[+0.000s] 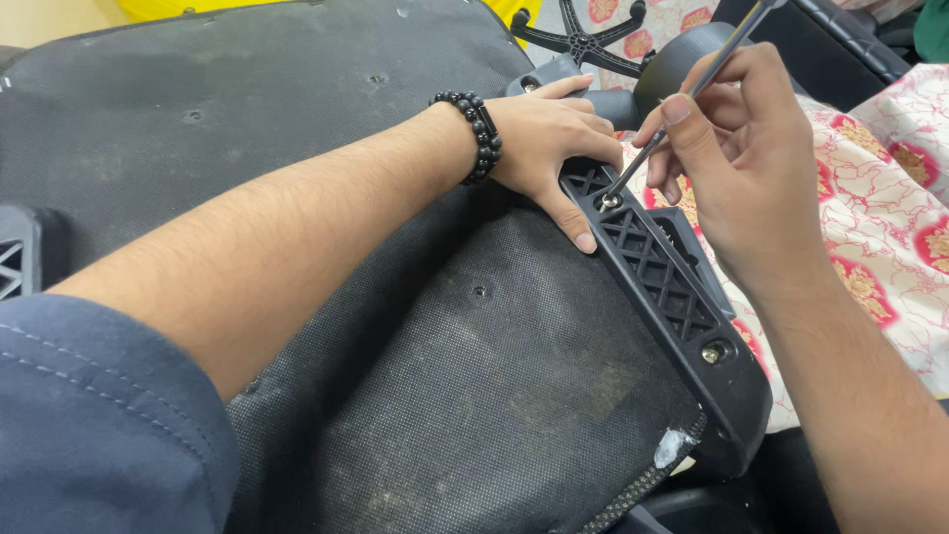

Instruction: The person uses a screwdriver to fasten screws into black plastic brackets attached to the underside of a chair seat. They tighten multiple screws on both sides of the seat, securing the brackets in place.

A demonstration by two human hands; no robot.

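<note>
An upturned office chair seat [415, 376] with dusty black fabric underside fills the view. A black plastic armrest bracket [657, 282] with a lattice pattern lies along its right edge. My left hand [554, 138], with a black bead bracelet [479, 133] on the wrist, presses on the bracket's top end, thumb lying along its inner side. My right hand [736, 148] grips a thin metal tool [682, 104] whose tip sits in a bolt [611, 201] at the bracket's upper end. A second bolt [712, 352] sits near the bracket's lower end.
A floral pink and cream cloth [880, 227] lies under the seat on the right. The chair's black star base [583, 40] shows at the top. Another black armrest piece [15, 262] sits at the left edge. A yellow object [168, 8] is at the top.
</note>
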